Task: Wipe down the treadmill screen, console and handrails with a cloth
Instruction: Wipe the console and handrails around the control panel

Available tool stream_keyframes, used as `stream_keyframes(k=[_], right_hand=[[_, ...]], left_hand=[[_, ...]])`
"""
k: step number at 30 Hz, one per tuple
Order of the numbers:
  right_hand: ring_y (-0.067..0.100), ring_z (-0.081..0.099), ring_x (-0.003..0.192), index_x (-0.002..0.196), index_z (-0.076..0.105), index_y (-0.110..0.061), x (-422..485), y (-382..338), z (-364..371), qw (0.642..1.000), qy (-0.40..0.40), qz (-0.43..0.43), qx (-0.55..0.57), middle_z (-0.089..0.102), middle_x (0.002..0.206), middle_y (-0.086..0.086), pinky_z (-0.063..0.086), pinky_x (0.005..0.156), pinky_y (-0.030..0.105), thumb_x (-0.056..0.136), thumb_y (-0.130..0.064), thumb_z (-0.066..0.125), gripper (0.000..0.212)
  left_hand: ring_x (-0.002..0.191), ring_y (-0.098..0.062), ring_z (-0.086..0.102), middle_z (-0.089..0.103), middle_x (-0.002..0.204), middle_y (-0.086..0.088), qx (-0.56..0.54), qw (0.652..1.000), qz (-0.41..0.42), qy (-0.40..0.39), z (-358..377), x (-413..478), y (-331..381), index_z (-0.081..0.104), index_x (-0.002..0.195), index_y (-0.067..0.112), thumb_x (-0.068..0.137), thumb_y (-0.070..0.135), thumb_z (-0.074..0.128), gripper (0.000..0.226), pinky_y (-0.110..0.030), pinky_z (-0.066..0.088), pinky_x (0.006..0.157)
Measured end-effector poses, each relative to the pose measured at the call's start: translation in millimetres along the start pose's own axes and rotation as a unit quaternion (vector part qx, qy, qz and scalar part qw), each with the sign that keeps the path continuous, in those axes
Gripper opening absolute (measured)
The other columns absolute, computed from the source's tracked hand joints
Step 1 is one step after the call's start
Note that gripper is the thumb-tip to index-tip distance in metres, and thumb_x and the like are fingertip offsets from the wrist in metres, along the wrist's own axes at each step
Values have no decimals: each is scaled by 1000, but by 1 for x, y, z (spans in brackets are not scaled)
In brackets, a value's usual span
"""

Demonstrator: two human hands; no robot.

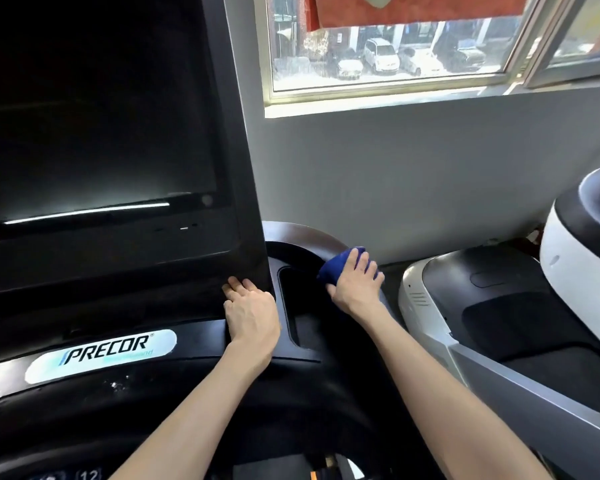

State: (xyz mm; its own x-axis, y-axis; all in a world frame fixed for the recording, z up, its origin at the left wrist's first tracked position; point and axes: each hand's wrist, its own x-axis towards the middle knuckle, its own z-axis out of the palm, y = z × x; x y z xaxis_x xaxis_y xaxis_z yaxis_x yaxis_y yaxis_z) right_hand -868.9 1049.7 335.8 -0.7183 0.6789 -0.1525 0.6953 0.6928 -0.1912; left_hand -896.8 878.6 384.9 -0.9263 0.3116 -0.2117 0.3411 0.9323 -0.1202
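Head view: the screen [94, 116] fills the space up and left of both hands, dark, with a pale streak of glare along its lower edge. Below it the console [309, 393] spreads beneath both forearms, with pale specks left of the left wrist. The handrail [298, 249] curves out from behind the screen housing and runs under the right hand [355, 285], and a pocket [293, 306] sits between the two hands. The left hand [250, 313] lies flat and loose, holding nothing, fingertips on the housing's lower corner. The right hand cups the bunched cloth [336, 268], fingers draped over it, pressing it onto the rail's bend. Wadded so tightly, the cloth likely touches only the rail's top, so its sides may go unwiped. Bare left fingers could smudge the housing. A loosened hold might drop the cloth into the pocket.
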Motion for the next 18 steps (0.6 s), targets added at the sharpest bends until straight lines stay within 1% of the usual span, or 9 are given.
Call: stream_keyframes(k=[2, 5, 9, 10, 11, 13, 14, 16, 18], right_hand=[[39, 23, 132, 146, 1, -1, -20, 7, 1, 1000, 11, 29, 0, 13, 150, 22, 24, 105, 49, 83, -47, 59, 97], [39, 30, 128, 145, 4, -1, -48, 15, 2, 998, 21, 60, -1, 18, 146, 22, 27, 103, 47, 80, -47, 60, 98], [37, 31, 127, 145, 4, -1, -86, 25, 7, 994, 39, 103, -25, 19, 146, 21, 26, 104, 46, 80, -50, 59, 98], [37, 30, 127, 145, 4, -2, -99, 26, 9, 992, 42, 113, -30, 19, 146, 21, 26, 104, 46, 80, -51, 58, 98], [37, 30, 128, 145, 3, -2, -112, 27, 11, 991, 45, 121, -31, 19, 147, 21, 25, 105, 45, 81, -51, 58, 98], [36, 27, 131, 146, 2, -2, -137, 34, 12, 989, 55, 135, -33, 18, 148, 20, 21, 109, 45, 82, -51, 57, 98], [36, 25, 132, 147, 1, -2, -150, 39, 12, 988, 55, 141, -37, 17, 148, 20, 19, 111, 45, 82, -51, 57, 98], [35, 22, 135, 147, 0, -3, -177, 50, 13, 987, 51, 150, -34, 15, 151, 20, 15, 112, 44, 84, -52, 56, 98], [36, 28, 134, 147, 8, 0, -202, 61, 20, 985, 70, 156, -34, 23, 149, 22, 20, 110, 46, 79, -54, 62, 102]], left_hand=[[142, -38, 18, 10, 153, -30, -19, 1000, 15, -11, -4, -3, -6, 10, 147, -6, 92, 20, 48, 71, -38, 34, 107], [141, -35, 20, 11, 154, -25, -72, 995, 35, -51, -14, 1, -19, 15, 146, -3, 89, 19, 50, 70, -41, 34, 107], [129, -34, 40, 35, 145, -20, -138, 983, 73, -99, -30, 7, -35, 38, 137, 7, 85, 17, 48, 54, -39, 41, 103], [130, -34, 39, 32, 147, -20, -140, 981, 86, -104, -29, 6, -40, 38, 138, 9, 85, 17, 48, 54, -39, 40, 104], [135, -35, 32, 21, 152, -21, -134, 980, 101, -108, -26, 5, -43, 36, 140, 11, 86, 18, 48, 56, -40, 37, 107], [143, -36, 12, -4, 156, -22, -113, 979, 126, -112, -17, 1, -46, 32, 141, 13, 86, 14, 46, 58, -44, 27, 113], [144, -36, 5, -10, 155, -22, -103, 980, 133, -105, -12, -3, -47, 32, 139, 12, 84, 11, 46, 57, -46, 24, 113], [144, -36, 4, -7, 155, -22, -88, 981, 157, -74, -6, -13, -45, 34, 135, 10, 82, 9, 48, 54, -48, 21, 111], [143, -35, 6, 2, 155, -19, -63, 972, 219, -56, 1, -21, -39, 35, 135, 10, 84, 13, 52, 54, -48, 22, 111]])
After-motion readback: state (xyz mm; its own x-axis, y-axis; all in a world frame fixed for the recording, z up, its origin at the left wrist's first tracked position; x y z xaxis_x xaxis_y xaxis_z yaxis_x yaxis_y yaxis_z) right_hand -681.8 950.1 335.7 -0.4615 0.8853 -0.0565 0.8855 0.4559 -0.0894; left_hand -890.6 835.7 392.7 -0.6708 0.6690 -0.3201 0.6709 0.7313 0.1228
